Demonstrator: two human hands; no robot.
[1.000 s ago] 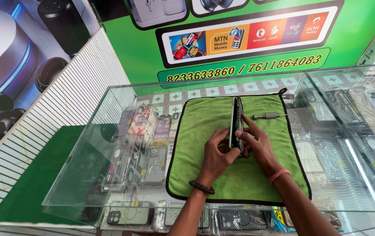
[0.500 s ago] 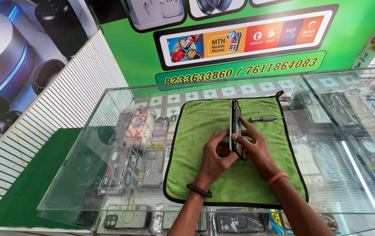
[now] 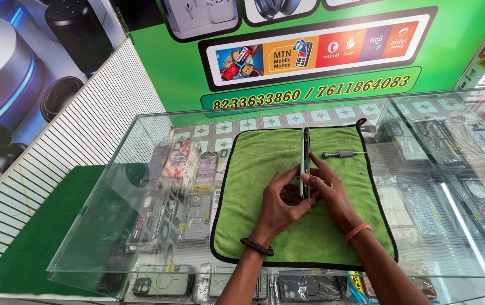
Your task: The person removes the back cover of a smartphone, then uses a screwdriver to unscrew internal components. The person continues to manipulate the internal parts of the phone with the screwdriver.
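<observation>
On the green cloth [image 3: 265, 226] atop the glass counter [image 3: 423, 226], you hold a slim dark phone [image 3: 305, 158] upright on its long edge, silver rim showing; your left hand [image 3: 276, 206] and right hand [image 3: 330, 195] both pinch its near end. A small screwdriver [image 3: 341, 153] lies just beside it on the cloth

Phone [image 3: 304, 161]: glossy metal edge. Cloth [image 3: 265, 169]: green, fuzzy, matt, black hem. Counter [image 3: 423, 186]: clear glossy glass. Screwdriver [image 3: 341, 153]: grey metal.
</observation>
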